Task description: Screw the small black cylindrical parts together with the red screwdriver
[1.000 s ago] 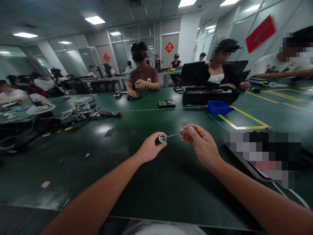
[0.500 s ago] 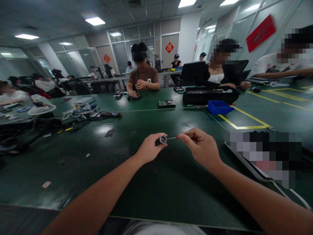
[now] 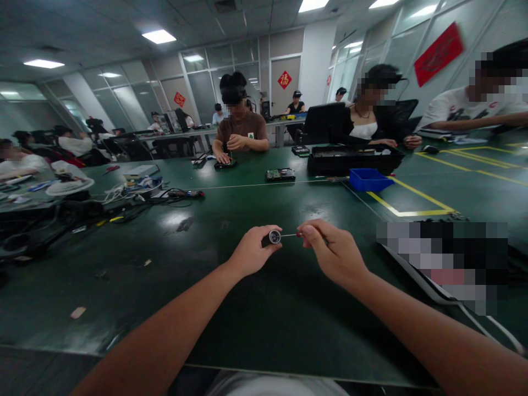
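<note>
Cylinder in grip between thumb and fingers of left hand; thin-shafted tool in fingertip pinch of right hand, up to cylinder's side, contact unclear; green table below both; blue bin beyond right fingers.

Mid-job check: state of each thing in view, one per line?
Cylinder: held in the left hand, round face towards the camera
Tool: red end gripped in the right hand, shaft towards the cylinder; contact unclear
Blue bin: open-topped, on the table
Cables: loosely tangled
Ceiling lights: lit
</note>
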Available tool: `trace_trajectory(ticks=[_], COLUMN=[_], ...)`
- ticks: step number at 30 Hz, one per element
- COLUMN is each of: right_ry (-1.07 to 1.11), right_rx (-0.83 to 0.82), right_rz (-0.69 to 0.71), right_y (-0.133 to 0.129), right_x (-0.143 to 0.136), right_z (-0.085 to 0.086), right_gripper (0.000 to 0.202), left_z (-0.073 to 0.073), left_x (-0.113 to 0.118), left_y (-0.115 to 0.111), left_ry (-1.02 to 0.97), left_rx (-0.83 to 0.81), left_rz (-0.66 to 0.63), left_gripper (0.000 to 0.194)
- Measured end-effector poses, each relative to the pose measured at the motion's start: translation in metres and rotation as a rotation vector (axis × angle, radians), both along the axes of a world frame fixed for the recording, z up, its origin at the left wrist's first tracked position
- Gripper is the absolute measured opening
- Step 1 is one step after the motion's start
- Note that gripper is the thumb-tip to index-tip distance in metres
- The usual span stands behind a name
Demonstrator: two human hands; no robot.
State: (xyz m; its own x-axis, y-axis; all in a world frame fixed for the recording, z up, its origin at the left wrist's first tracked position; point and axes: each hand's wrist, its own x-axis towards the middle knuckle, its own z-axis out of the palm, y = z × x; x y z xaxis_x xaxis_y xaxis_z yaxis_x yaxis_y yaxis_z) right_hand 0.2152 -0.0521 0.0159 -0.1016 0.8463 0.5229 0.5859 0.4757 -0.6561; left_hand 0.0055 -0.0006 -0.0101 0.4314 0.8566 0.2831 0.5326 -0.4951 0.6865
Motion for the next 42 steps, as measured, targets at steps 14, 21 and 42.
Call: trace_trajectory(ticks=[14, 21, 42], right_ry=[-0.015, 0.162, 0.498], right_rx=[-0.047, -0.006, -0.138], right_rz=[0.009, -0.039, -0.028], right_y=[0.000, 0.000, 0.018], right_x=[0.000, -0.004, 0.001], right_z=[-0.003, -0.007, -0.013], right_gripper=[0.026, 0.014, 0.029], left_z=[-0.001, 0.000, 0.000], left_x=[-0.001, 0.001, 0.000], left_y=[0.002, -0.001, 0.002], left_ry=[0.029, 0.086, 0.051], left_rx=[0.060, 0.084, 0.139], left_rz=[0.027, 0.073, 0.010], left_gripper=[0.035, 0.035, 0.036])
